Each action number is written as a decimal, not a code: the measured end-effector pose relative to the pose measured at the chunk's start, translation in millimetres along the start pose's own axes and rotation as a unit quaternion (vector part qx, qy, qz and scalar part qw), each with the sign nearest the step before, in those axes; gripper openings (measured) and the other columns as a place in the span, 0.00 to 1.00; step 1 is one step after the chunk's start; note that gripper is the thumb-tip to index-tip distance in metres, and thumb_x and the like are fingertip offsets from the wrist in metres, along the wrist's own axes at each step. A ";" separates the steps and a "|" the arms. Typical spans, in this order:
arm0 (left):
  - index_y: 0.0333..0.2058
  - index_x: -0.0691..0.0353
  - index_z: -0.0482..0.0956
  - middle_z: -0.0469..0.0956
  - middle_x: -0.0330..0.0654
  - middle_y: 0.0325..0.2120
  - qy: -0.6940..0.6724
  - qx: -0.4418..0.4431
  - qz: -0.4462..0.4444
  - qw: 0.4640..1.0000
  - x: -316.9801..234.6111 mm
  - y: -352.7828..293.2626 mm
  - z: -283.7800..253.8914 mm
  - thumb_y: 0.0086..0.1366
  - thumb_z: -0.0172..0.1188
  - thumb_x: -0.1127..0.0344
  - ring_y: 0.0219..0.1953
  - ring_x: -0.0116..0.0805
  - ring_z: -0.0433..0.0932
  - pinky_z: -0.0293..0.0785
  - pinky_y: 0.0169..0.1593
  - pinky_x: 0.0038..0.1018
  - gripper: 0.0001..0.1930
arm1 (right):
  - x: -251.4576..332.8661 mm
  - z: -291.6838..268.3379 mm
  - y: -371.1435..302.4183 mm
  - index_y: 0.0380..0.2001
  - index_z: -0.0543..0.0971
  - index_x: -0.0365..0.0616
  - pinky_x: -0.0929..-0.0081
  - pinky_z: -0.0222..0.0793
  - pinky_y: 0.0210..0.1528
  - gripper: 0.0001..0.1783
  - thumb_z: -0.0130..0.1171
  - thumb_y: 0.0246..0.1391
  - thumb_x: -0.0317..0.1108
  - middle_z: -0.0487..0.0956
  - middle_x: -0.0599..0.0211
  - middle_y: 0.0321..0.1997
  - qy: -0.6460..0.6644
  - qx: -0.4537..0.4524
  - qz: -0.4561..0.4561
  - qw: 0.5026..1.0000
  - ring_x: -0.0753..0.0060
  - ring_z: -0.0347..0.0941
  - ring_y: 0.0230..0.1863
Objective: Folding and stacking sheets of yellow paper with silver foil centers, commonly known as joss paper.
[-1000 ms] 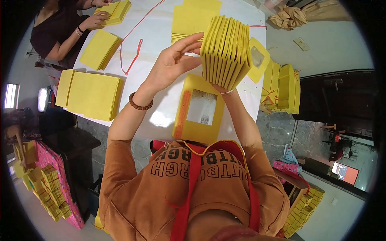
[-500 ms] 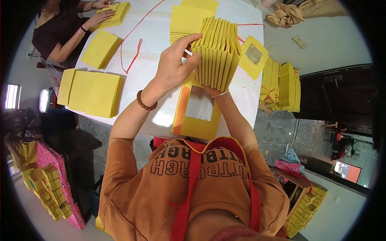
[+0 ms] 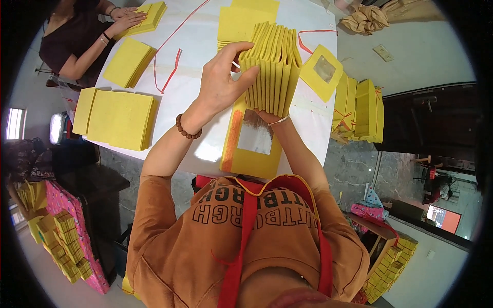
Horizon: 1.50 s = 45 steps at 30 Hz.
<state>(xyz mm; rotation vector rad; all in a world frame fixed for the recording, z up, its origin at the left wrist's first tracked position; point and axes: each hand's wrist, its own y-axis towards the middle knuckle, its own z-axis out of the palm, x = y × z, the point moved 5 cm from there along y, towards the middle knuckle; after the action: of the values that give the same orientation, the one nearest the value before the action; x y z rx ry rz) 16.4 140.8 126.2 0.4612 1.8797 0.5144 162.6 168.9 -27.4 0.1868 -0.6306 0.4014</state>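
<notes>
A thick bundle of folded yellow paper sleeves [image 3: 269, 72], upper edges fanned, is raised over the table in front of me. My left hand [image 3: 226, 77] grips its left side, thumb on the near face and fingers curled at the upper edge. My right hand [image 3: 267, 116] is under and behind the bundle, bearing it; its fingers are hidden. Below lies a yellow panel [image 3: 251, 163] with a clear window and an orange strip along its left side. Another windowed yellow piece [image 3: 310, 72] rests to the right of the bundle.
Yellow stacks [image 3: 120, 117] lie on the white table [image 3: 192, 110] at left. Beyond the bundle is another yellow stack [image 3: 241, 25]. Red ties [image 3: 172, 74] lie about. A co-worker's hands [image 3: 128, 20] press a stack at far left. Tied yellow bundles [image 3: 367, 110] stand beyond the right edge.
The bundle has shifted slightly left with both hands still on it. The co-worker's hands have come together on their stack.
</notes>
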 end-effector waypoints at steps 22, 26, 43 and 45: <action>0.44 0.65 0.69 0.75 0.41 0.34 0.012 -0.018 -0.007 1.000 1.5 -5.4 -1.5 0.55 0.61 0.57 0.34 0.28 0.72 0.67 0.38 0.23 0.22 | -0.1 9.7 -0.4 0.55 0.64 0.45 0.61 0.75 0.39 0.30 0.43 0.55 0.52 0.70 0.58 0.53 0.169 -0.021 0.050 0.984 0.59 0.71 0.50; 0.45 0.66 0.68 0.75 0.42 0.35 0.036 -0.009 -0.017 0.999 -1.1 -7.0 -1.5 0.55 0.61 0.57 0.35 0.29 0.73 0.67 0.40 0.24 0.23 | -0.3 9.4 -3.2 0.56 0.64 0.45 0.61 0.74 0.42 0.31 0.43 0.55 0.53 0.70 0.58 0.54 0.161 -0.056 0.044 0.984 0.59 0.70 0.51; 0.62 0.65 0.29 0.57 0.58 0.55 -0.168 0.186 -0.182 0.951 61.9 -19.0 -22.2 0.52 0.62 0.52 0.60 0.45 0.56 0.52 0.61 0.33 0.54 | 44.3 28.2 8.4 0.52 0.64 0.39 0.71 0.69 0.50 0.30 0.60 0.44 0.31 0.71 0.62 0.47 -0.181 -0.075 -0.019 0.980 0.68 0.70 0.49; 0.63 0.63 0.36 0.56 0.54 0.57 -0.175 0.135 -0.249 0.943 71.7 -24.9 -27.3 0.49 0.65 0.56 0.60 0.43 0.55 0.50 0.62 0.33 0.53 | 43.5 33.3 14.9 0.51 0.63 0.39 0.72 0.69 0.50 0.32 0.62 0.41 0.27 0.71 0.63 0.46 -0.205 -0.062 -0.028 0.976 0.69 0.69 0.49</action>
<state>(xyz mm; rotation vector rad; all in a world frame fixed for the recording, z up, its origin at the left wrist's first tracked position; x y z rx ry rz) -35.6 155.3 66.3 0.2182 1.6395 -0.1587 170.6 186.1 26.2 0.1695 -1.0513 0.2676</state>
